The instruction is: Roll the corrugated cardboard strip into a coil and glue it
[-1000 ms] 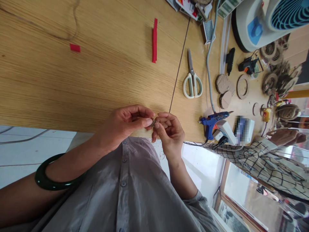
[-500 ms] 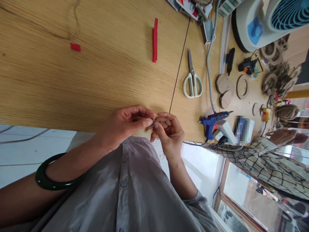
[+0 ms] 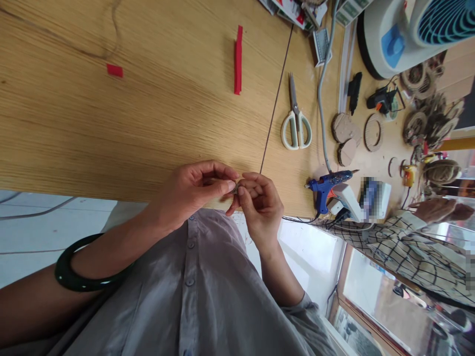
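Note:
Just off the table's near edge, my left hand (image 3: 193, 192) and my right hand (image 3: 262, 207) meet fingertip to fingertip. Between them is a tiny brownish, twine-like bit (image 3: 236, 188), mostly covered by the fingers and too small to name. My left thumb and forefinger pinch it from one side. On the other side my right thumb presses against the curled fingers. A red strip (image 3: 238, 62) lies on the table beyond the hands, and a short red piece (image 3: 115, 70) rests farther left, near a thin brown cord (image 3: 118, 34).
Scissors (image 3: 295, 116) with pale handles lie right of the table seam. Farther right are a blue glue gun (image 3: 326, 187), cardboard discs (image 3: 347, 152), a cardboard ring (image 3: 373, 132), a grey cable (image 3: 322, 94) and a fan (image 3: 389, 39). Another person's hands (image 3: 441, 210) show at the right edge.
My hands stay almost in place; the lower fingers of my right hand have shifted slightly left. The other person's hands at the right have moved a little. Objects on the table are unchanged.

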Action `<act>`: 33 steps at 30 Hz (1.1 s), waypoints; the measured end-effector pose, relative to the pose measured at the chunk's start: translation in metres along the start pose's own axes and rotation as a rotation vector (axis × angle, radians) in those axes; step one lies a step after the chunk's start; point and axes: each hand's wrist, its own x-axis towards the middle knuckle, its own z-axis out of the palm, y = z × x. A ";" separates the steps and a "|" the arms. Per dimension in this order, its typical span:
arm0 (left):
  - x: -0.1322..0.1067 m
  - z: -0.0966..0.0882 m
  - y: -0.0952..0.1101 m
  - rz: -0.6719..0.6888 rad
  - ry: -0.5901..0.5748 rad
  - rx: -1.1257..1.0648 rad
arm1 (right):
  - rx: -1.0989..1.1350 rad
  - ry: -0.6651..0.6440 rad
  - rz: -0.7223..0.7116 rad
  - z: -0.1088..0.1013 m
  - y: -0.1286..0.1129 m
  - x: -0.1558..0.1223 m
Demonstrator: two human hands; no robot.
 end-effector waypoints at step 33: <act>0.004 -0.004 0.002 -0.036 0.009 -0.061 | -0.060 0.045 -0.038 -0.003 -0.005 -0.004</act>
